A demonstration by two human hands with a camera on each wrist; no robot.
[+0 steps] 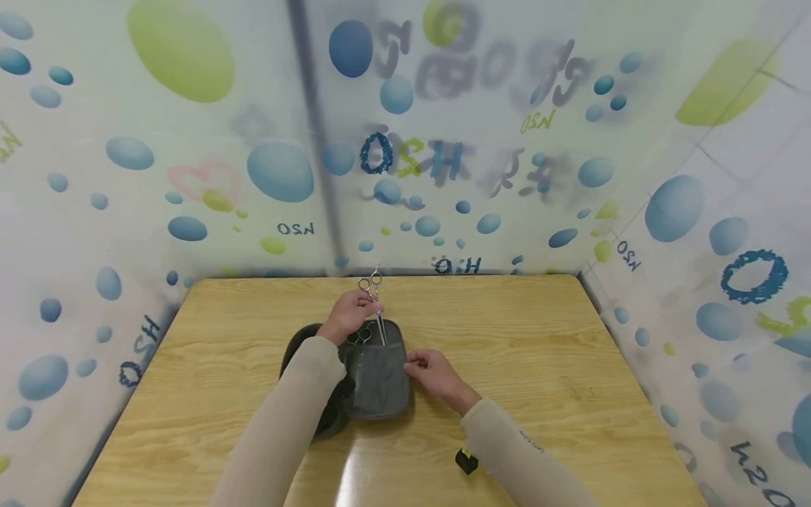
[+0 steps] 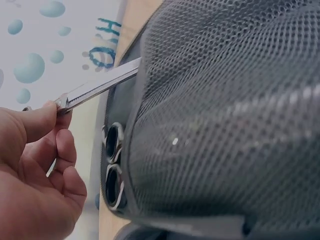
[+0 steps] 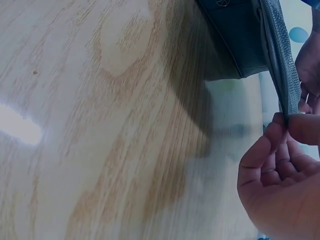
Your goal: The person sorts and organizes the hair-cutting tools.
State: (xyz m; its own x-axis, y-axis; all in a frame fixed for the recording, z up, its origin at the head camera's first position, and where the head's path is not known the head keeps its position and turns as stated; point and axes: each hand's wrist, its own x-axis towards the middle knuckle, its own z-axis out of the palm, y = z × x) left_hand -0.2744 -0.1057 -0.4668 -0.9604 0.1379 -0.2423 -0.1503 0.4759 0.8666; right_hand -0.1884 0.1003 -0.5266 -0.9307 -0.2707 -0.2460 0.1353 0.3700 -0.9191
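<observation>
Head view: scissors (image 1: 381, 327) partly inside a mesh pocket (image 1: 378, 384)

The left hand (image 1: 348, 315) pinches the scissors near the pivot, handles pointing to the far side, blade tips hidden in the pocket. That pocket belongs to a dark case (image 1: 300, 345), open on the table (image 1: 507, 331) left of centre. The right hand (image 1: 437, 373) grips the flap's right edge between thumb and finger, its other fingers curled. A second pair (image 2: 116, 165) sits in the pocket with only its handles showing, so it looks stowed. The held pair seems midway, not yet released; whether it is going in or out, I cannot tell.
</observation>
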